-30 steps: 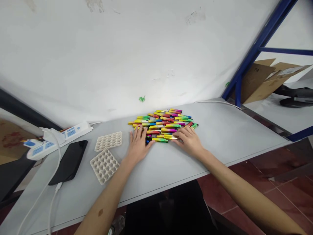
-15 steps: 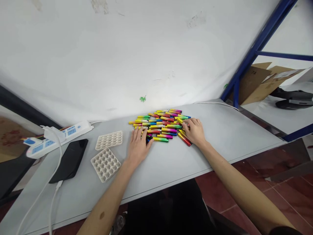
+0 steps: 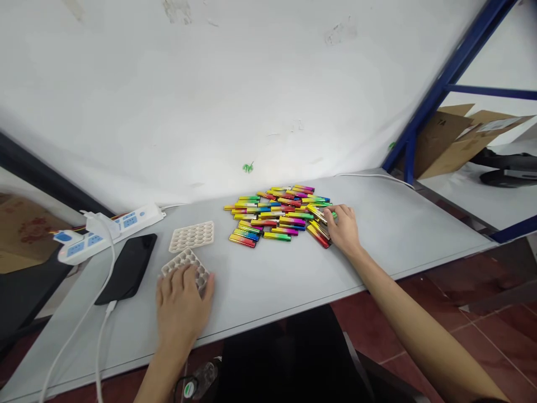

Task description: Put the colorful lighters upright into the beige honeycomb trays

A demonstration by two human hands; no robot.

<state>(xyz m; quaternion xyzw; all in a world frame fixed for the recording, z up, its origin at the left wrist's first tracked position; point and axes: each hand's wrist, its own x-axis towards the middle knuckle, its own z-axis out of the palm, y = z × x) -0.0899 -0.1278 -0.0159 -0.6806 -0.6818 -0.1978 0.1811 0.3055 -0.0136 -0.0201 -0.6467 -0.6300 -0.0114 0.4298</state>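
A heap of shiny lighters in yellow blended with red, green, blue and pink lies by the wall. At the heap's right end my right hand curls its fingers around a lighter, whose green end shows by the thumb. My left hand rests over the nearer pale moulded tray, fingers laid across its cups and thumb apart along its right side. Part of this tray is hidden under the hand. Behind it lies a second tray of the same kind, untouched.
On the left lie a black phone on a white charging cable and a white power strip with plugs in it. A blue metal frame rises at the right. Cardboard boxes stand beyond it.
My left hand has left the heap's left end and come back and left onto the nearer tray, uncovering several lighters. My right hand stays at the heap's right end.
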